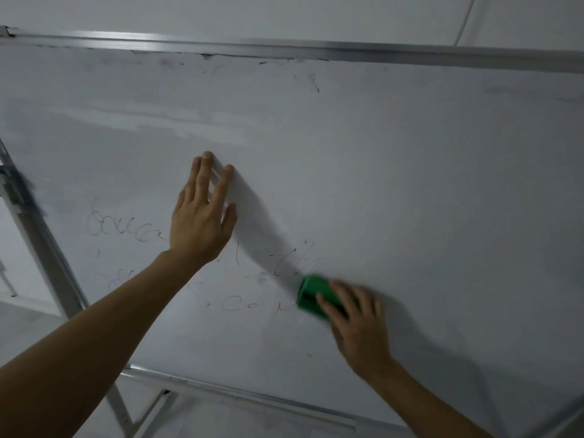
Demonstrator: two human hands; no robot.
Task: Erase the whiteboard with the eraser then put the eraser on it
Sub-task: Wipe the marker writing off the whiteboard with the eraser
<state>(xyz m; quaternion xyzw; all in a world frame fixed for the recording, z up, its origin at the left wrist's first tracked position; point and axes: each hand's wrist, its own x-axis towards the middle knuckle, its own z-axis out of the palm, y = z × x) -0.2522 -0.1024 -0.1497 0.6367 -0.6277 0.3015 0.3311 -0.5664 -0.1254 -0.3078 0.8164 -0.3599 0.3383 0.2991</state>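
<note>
1. This looks like a classroom or a meeting room, indoors.
2. A big whiteboard [410, 184] fills most of the view. A shiny metal frame [284, 49] runs along its edge.
3. The board sits on a metal stand [47, 248].
4. Faint red writing [126, 229] and dark smudges [311, 80] are on the board.
5. A green eraser [311, 297] is against the board.
6. Behind the board is a plain white wall [284, 14] with a thin cable [464, 20] running up it.

A green rectangular block eraser [311, 297] lies pressed flat against the metal-framed whiteboard [410, 184], toward its lower edge, beside faint red writing [126, 229].
</note>
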